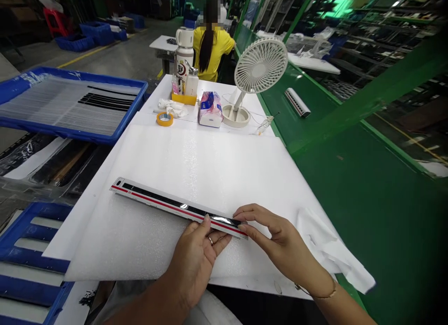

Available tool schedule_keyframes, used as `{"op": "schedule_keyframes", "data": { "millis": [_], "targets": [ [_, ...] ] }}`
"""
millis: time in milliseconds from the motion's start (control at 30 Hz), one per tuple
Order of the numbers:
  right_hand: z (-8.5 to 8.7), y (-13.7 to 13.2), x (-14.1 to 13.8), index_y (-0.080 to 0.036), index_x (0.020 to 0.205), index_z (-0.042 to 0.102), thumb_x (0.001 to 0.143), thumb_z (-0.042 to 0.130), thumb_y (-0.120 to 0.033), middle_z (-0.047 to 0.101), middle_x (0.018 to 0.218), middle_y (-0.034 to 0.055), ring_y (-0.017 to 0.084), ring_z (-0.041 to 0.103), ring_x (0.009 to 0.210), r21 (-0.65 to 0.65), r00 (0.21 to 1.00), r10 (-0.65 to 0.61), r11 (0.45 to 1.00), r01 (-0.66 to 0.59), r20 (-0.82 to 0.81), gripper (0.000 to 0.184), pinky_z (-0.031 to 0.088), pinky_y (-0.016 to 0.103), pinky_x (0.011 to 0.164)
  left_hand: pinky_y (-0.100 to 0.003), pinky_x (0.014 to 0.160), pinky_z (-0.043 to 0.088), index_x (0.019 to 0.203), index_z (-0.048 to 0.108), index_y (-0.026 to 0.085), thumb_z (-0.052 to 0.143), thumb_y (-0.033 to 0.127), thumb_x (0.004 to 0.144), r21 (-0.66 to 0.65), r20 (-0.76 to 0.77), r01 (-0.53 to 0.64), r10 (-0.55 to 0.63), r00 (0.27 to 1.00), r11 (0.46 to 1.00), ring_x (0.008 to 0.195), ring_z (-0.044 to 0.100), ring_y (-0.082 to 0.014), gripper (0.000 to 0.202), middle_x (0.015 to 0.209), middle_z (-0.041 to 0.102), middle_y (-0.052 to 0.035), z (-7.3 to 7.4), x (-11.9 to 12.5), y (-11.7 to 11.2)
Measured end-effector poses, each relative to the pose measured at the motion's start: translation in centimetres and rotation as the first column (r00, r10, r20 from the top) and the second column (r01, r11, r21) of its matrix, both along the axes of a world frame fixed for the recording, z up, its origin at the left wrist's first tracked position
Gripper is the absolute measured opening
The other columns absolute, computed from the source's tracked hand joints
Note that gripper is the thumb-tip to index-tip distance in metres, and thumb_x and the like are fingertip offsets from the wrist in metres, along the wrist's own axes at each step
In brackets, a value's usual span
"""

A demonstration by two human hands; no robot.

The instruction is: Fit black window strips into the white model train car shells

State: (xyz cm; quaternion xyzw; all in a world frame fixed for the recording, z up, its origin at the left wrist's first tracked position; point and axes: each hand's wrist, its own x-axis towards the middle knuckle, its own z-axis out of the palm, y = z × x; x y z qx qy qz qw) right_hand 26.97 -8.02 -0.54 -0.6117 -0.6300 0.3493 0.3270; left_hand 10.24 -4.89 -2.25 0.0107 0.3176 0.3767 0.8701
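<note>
The left hand point(196, 257) and right hand point(280, 236) cover part of the long white strip point(164, 206) near its right end, hiding what lies under the fingers. The left forearm point(147, 301) and right forearm point(336, 304) run off the bottom edge of the view. The blue slatted tray point(31, 264) is cut off by the lower-left corner. The co-worker's head point(212, 7) is blurred and reaches the top edge. The print on the white bottle point(184, 66) is too small to read, as are the marks at the strip's left end. The dark shelving point(395, 40) at the upper right is too dim and distant to make out its contents.

Left hand point(196, 259) and right hand point(280, 236) pinch a red-striped strip point(168, 206).
</note>
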Motion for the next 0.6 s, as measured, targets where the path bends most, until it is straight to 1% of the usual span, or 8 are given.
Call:
{"op": "schedule_keyframes", "data": {
  "millis": [133, 233, 300, 333, 400, 467, 533, 600],
  "targets": [
    [-0.6, -0.2, -0.1, -0.023, 0.097, 0.062, 0.087, 0.054, -0.023, 0.06, 0.099, 0.005, 0.018, 0.058, 0.093, 0.071, 0.995, 0.01, 0.997, -0.017, 0.101, 0.013, 0.052, 0.031, 0.079, -0.043, 0.101, 0.041, 0.089, 0.058, 0.014, 0.057, 0.019, 0.084, -0.043, 0.035, -0.048, 0.049, 0.998, 0.998, 0.108, 0.058, -0.0254, 0.007, 0.105, 0.066, -0.0108, -0.1, 0.3, -0.1],
    [-1.1, -0.7, -0.7, -0.022, 0.105, 0.06, 0.087, 0.053, -0.016, 0.058, 0.101, 0.0077, 0.019, 0.057, 0.094, 0.217, 0.97, -0.004, 0.975, -0.05, 0.241, 0.02, 0.052, 0.033, 0.077, -0.044, 0.101, 0.04, 0.096, 0.058, 0.015, 0.057, 0.019, 0.084, -0.053, 0.102, -0.075, 0.08, 0.992, 0.996, 0.11, 0.057, -0.0248, 0.013, 0.107, 0.065, -0.0099, -0.1, 0.6, -0.2],
    [-1.2, -1.0, -1.0, -0.022, 0.106, 0.06, 0.085, 0.054, -0.013, 0.058, 0.101, 0.0084, 0.02, 0.056, 0.095, 0.31, 0.95, -0.027, 0.948, -0.074, 0.31, 0.024, 0.052, 0.035, 0.077, -0.045, 0.101, 0.04, 0.096, 0.059, 0.015, 0.057, 0.02, 0.084, -0.053, 0.131, -0.084, 0.091, 0.987, 0.995, 0.11, 0.057, -0.0248, 0.013, 0.106, 0.065, -0.0095, 0.0, 0.7, -0.3],
    [-1.2, -1.1, -1.2, -0.022, 0.106, 0.06, 0.084, 0.055, -0.012, 0.059, 0.1, 0.0081, 0.02, 0.056, 0.094, 0.332, 0.947, -0.038, 0.94, -0.074, 0.318, 0.025, 0.052, 0.036, 0.077, -0.045, 0.1, 0.04, 0.093, 0.06, 0.015, 0.057, 0.02, 0.084, -0.052, 0.138, -0.085, 0.092, 0.986, 0.995, 0.11, 0.057, -0.0248, 0.011, 0.105, 0.066, -0.0092, 0.0, 0.7, -0.3],
    [-1.1, -1.2, -1.3, -0.024, 0.102, 0.062, 0.084, 0.057, -0.014, 0.06, 0.099, 0.0067, 0.019, 0.058, 0.092, 0.303, 0.96, -0.051, 0.952, -0.037, 0.276, 0.022, 0.053, 0.034, 0.077, -0.045, 0.099, 0.041, 0.085, 0.06, 0.015, 0.059, 0.019, 0.082, -0.048, 0.136, -0.074, 0.08, 0.987, 0.996, 0.106, 0.059, -0.0239, 0.005, 0.099, 0.067, -0.0083, 0.1, 0.6, -0.3],
    [-0.9, -1.2, -1.2, -0.024, 0.097, 0.064, 0.085, 0.057, -0.018, 0.061, 0.098, 0.0054, 0.018, 0.06, 0.09, 0.213, 0.983, -0.06, 0.977, 0.022, 0.172, 0.015, 0.053, 0.031, 0.077, -0.045, 0.097, 0.043, 0.074, 0.059, 0.014, 0.064, 0.017, 0.079, -0.025, 0.1, -0.048, 0.05, 0.994, 0.999, 0.099, 0.062, -0.0224, 0.007, 0.091, 0.068, -0.0072, 0.1, 0.5, -0.4],
    [-0.9, -1.2, -1.1, -0.024, 0.092, 0.065, 0.084, 0.059, -0.024, 0.063, 0.096, 0.0048, 0.018, 0.061, 0.09, 0.118, 0.996, -0.074, 0.991, 0.068, 0.049, 0.01, 0.052, 0.031, 0.078, -0.044, 0.094, 0.045, 0.069, 0.057, 0.014, 0.069, 0.015, 0.074, 0.016, 0.007, -0.017, 0.017, 1.0, 1.0, 0.093, 0.063, -0.0209, 0.013, 0.086, 0.068, -0.0063, 0.1, 0.5, -0.6],
    [-0.8, -1.2, -0.8, -0.022, 0.088, 0.065, 0.083, 0.06, -0.03, 0.064, 0.094, 0.005, 0.019, 0.06, 0.091, 0.033, 0.993, -0.101, 0.994, 0.103, -0.06, 0.01, 0.051, 0.032, 0.081, -0.043, 0.091, 0.047, 0.071, 0.057, 0.014, 0.072, 0.016, 0.07, 0.063, -0.107, 0.014, -0.007, 0.994, 0.998, 0.09, 0.064, -0.0206, 0.015, 0.085, 0.068, -0.0061, 0.0, 0.5, -0.8]
  ]
}}
